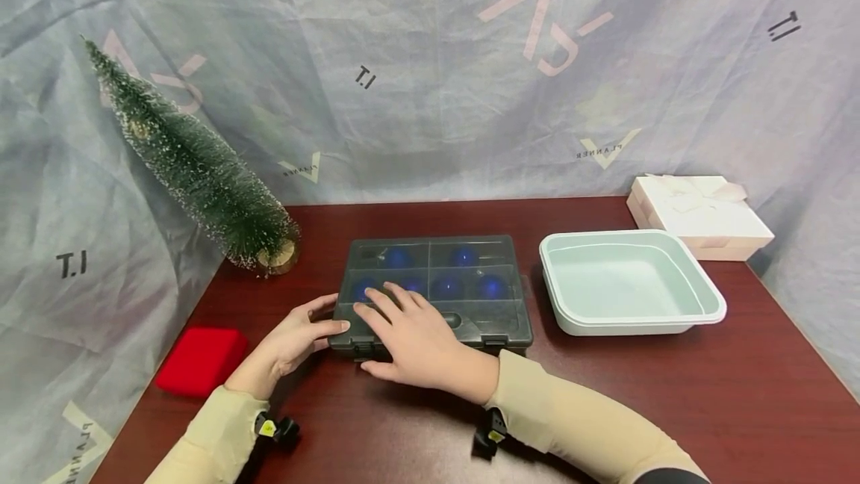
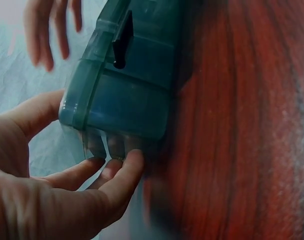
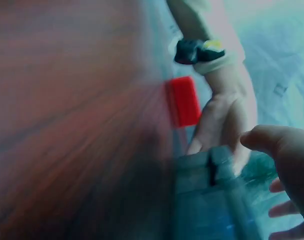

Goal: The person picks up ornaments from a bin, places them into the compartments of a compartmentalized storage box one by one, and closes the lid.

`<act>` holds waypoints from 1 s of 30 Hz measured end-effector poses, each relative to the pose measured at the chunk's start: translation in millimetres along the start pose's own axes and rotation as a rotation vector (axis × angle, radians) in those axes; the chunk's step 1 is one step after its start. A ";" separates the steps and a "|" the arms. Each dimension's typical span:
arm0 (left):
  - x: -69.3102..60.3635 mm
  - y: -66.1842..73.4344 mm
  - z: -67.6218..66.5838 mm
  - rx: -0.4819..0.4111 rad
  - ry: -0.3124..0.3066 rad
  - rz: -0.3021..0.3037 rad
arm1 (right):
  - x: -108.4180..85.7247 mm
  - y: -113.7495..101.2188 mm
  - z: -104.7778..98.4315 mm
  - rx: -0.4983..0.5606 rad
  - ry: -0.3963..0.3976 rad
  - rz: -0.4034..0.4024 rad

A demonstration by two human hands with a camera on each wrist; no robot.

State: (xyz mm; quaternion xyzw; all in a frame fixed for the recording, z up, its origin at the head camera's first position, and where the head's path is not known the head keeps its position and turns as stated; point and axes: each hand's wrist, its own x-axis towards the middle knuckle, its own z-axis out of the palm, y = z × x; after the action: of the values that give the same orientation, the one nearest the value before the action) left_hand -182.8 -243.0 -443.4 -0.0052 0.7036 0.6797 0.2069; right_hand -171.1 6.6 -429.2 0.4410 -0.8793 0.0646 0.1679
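A dark translucent compartment box (image 1: 430, 243) lies with its lid down on the table. Through the lid show several shiny blue balls (image 1: 493, 287) in separate compartments. My left hand (image 1: 290, 338) grips the box's left front corner, the thumb on the lid's edge and the other fingers along the left side, as the left wrist view also shows. Over the front left part of the lid is my right hand (image 1: 423, 338), its fingers spread and holding nothing. A black latch (image 2: 123, 40) stands on the front side in the left wrist view.
On the right is a pale green basin (image 1: 631, 282), with a white gift box (image 1: 702, 215) behind it. A small frosted Christmas tree (image 1: 195, 163) leans at the back left. The red box (image 1: 203, 361) sits by the left edge of the table (image 1: 416, 439).
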 end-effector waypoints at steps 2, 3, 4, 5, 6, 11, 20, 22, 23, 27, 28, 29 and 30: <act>0.2 -0.7 0.2 -0.001 -0.007 -0.001 | 1.9 1.6 7.1 -0.038 -0.071 0.050; 0.4 -1.0 0.5 -0.002 -0.010 0.000 | 2.4 2.2 10.0 -0.049 -0.101 0.069; 0.7 -1.3 0.7 -0.001 -0.012 -0.001 | 2.8 2.7 12.8 -0.058 -0.127 0.087; 1.0 -1.5 1.1 -0.002 -0.014 -0.001 | 2.9 2.9 15.1 -0.065 -0.146 0.101; 1.3 -1.6 1.4 -0.003 -0.014 0.000 | 2.9 3.2 17.1 -0.071 -0.161 0.111; 1.3 -0.9 1.0 -0.004 0.002 0.000 | 3.7 2.6 21.0 -0.092 -0.169 0.110; 0.5 0.4 -0.2 0.004 0.009 0.000 | 5.5 2.8 26.9 -0.130 -0.059 0.083; 0.3 0.1 -0.2 0.004 0.011 -0.002 | 5.9 3.1 27.6 -0.138 -0.037 0.077; 0.2 0.0 -0.2 0.003 0.011 -0.002 | 6.0 3.1 27.6 -0.140 -0.029 0.076; 0.3 -0.7 -0.2 -0.006 0.007 0.006 | 6.5 2.7 27.6 -0.139 0.009 0.079; 0.4 -0.8 -0.2 -0.008 0.005 0.009 | 6.5 2.5 27.9 -0.135 0.023 0.078; 0.4 -0.9 -0.2 -0.010 0.004 0.011 | 6.6 2.3 28.0 -0.131 0.038 0.075; 0.5 -1.0 -0.2 -0.012 0.003 0.013 | 6.5 2.0 28.3 -0.126 0.053 0.071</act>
State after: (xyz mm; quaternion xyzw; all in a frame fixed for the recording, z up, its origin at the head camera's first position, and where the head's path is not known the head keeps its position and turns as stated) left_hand -183.1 -243.1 -444.6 -0.0027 0.6999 0.6852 0.2015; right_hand -183.1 -4.5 -453.2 0.3961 -0.8920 0.0266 0.2163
